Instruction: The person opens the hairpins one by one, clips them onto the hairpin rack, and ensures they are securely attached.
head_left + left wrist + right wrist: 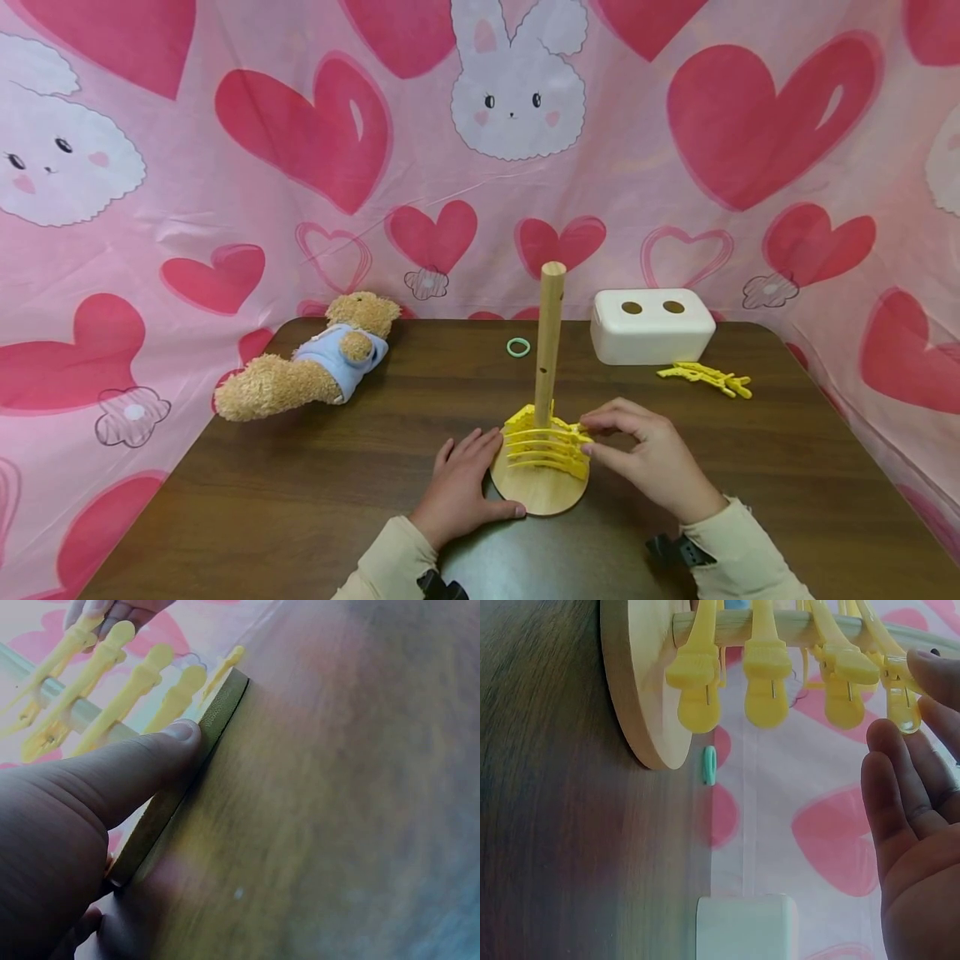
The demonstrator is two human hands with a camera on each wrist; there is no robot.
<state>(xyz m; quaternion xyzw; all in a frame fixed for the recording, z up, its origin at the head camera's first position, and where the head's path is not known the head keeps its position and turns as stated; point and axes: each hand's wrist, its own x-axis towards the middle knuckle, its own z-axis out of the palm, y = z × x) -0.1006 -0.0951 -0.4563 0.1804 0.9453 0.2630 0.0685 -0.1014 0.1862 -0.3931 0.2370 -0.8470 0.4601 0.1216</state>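
I log: left hand (459, 487) fingers straight, pressing round wooden base (542, 493), worktop (300, 483) near edge; right hand (651, 458) fingers pinching top yellow clip (581, 432) on post (549, 342).

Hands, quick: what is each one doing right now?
Left hand: open, fingers flat, thumb against the wooden base.
Right hand: pinching the top yellow clip on the wooden post.
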